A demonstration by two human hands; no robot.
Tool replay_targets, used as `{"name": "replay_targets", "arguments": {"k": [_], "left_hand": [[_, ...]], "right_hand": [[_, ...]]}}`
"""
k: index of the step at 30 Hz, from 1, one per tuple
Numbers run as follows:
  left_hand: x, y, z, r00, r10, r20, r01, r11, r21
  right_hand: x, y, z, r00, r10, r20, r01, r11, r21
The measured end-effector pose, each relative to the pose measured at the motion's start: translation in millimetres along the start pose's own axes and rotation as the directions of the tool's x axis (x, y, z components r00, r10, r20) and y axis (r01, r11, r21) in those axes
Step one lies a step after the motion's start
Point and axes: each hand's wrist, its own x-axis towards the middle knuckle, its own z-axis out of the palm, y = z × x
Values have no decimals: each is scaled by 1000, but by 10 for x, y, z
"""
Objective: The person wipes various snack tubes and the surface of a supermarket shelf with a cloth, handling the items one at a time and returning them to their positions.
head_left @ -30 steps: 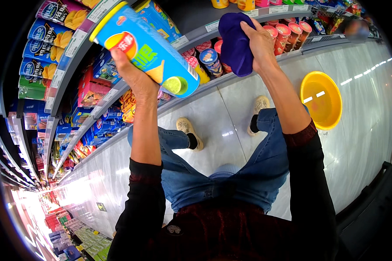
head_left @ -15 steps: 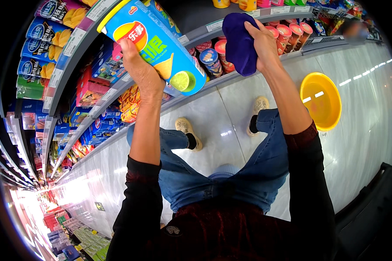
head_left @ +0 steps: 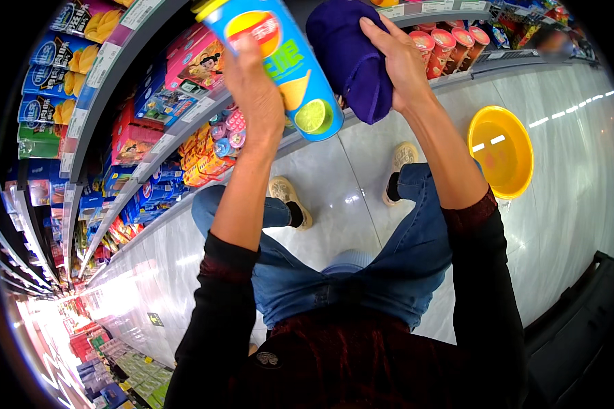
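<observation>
My left hand [head_left: 256,99] is wrapped round a blue chip canister [head_left: 290,68] with a yellow lid and a lime picture. The canister is tilted, lid end toward the upper left. Close to its right side, my right hand [head_left: 399,65] grips a folded purple cloth [head_left: 351,61], thumb on top, the other fingers mostly hidden. The gap between cloth and canister is narrow; I cannot tell whether they touch. Both are held in front of the store shelves.
Curved shelf tiers [head_left: 82,129] with chip packets run along the left and far side. Red canisters [head_left: 443,51] stand on the low far shelf. A yellow basin [head_left: 501,153] with water sits on the floor at right. A black object [head_left: 580,327] lies at the lower right.
My left hand has moved the canister to the right. The cloth has shifted left toward it, and now looks bulkier. Small packages behind the canister have come into view.
</observation>
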Motion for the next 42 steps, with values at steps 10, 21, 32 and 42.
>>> {"name": "replay_targets", "arguments": {"k": [10,21,32,42], "left_hand": [[52,-397,155,993,26,-117,3,970,242],[-64,-475,-42,977,-198,-78,208,966,150],[20,-366,-83,962,-258,-94,255,966,-46],[-264,-427,11,919,-390,-55,393,916,79]], "right_hand": [[-137,250,75,945,-253,206,315,872,-374],[-212,493,183,565,-621,544,788,210,-579],[-137,440,101,984,53,170,-40,996,-80],[-102,541,42,947,-303,104,315,819,-480]]}}
